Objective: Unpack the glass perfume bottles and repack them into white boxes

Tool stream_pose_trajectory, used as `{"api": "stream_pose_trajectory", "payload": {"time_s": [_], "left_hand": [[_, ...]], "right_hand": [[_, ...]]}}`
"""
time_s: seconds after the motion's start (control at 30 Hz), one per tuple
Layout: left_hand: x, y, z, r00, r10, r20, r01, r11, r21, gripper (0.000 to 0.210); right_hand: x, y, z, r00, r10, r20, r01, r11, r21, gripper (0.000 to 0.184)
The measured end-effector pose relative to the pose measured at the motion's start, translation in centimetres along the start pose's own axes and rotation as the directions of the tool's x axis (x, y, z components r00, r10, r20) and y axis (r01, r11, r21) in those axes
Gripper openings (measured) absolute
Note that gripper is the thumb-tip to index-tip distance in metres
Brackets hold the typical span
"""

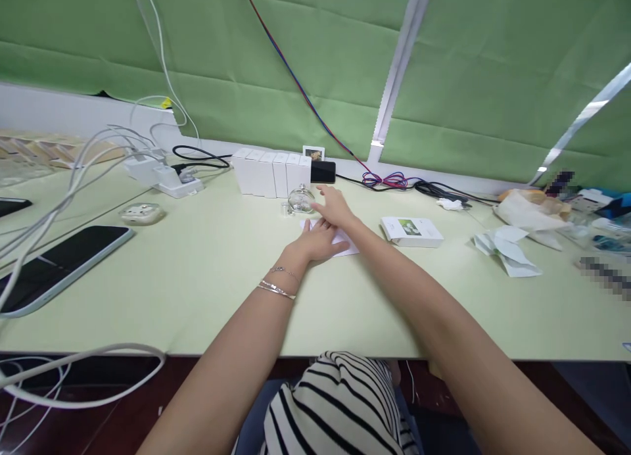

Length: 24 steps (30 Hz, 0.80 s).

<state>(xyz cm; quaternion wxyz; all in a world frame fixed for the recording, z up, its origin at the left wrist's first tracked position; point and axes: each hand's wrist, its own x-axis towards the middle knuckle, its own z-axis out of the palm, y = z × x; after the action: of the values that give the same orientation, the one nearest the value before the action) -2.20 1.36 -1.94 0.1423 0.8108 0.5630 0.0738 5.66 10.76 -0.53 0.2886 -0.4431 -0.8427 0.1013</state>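
On the pale green table, near its far edge, the left hand [315, 242] lies flat with fingers spread on a white paper sheet [345, 246] while the right hand [334, 206] — open, holding nothing — rests just beside a small glass bottle [300, 199]; pinning the sheet seems underway, and any next move calls for care around the bottle.

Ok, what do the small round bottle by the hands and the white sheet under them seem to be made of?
The bottle looks like clear glass or hard plastic: you can see through it and it glints. The white sheet under the left hand looks like matte paper, thin and flat with creased edges. The right hand rests beside the bottle.
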Motion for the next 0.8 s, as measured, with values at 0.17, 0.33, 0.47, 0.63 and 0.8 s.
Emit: {"api": "stream_pose_trajectory", "payload": {"time_s": [0.17, 0.33, 0.47, 0.63, 0.8], "left_hand": [[0.2, 0.5, -0.1, 0.996, -0.072, 0.049, 0.069, 0.996, 0.055, 0.083], [0.7, 0.8, -0.1, 0.995, -0.097, 0.025, 0.095, 0.992, 0.081, 0.078], [0.6, 0.9, -0.2, 0.997, -0.065, -0.041, 0.069, 0.992, 0.101, 0.07], [0.6, 2.0, -0.6, 0.945, 0.134, -0.298, -0.102, 0.988, 0.12, 0.068], [1.1, 3.6, -0.2, 0.743, 0.301, -0.597, -0.282, 0.951, 0.127, 0.06]], "right_hand": [[-5.9, 6.8, -7.0, 0.996, -0.052, -0.068, 0.031, 0.958, -0.287, 0.044], [-11.0, 13.0, -12.8, 0.902, 0.333, 0.274, -0.245, 0.919, -0.311, 0.082], [-11.8, 13.0, -13.5, 0.876, 0.405, 0.263, -0.346, 0.906, -0.243, 0.095], [-10.0, 7.9, -10.3, 0.82, 0.567, -0.085, -0.327, 0.585, 0.742, 0.054], [-9.9, 2.3, -7.3, 0.811, 0.501, 0.302, -0.23, -0.202, 0.952, 0.04]]}}
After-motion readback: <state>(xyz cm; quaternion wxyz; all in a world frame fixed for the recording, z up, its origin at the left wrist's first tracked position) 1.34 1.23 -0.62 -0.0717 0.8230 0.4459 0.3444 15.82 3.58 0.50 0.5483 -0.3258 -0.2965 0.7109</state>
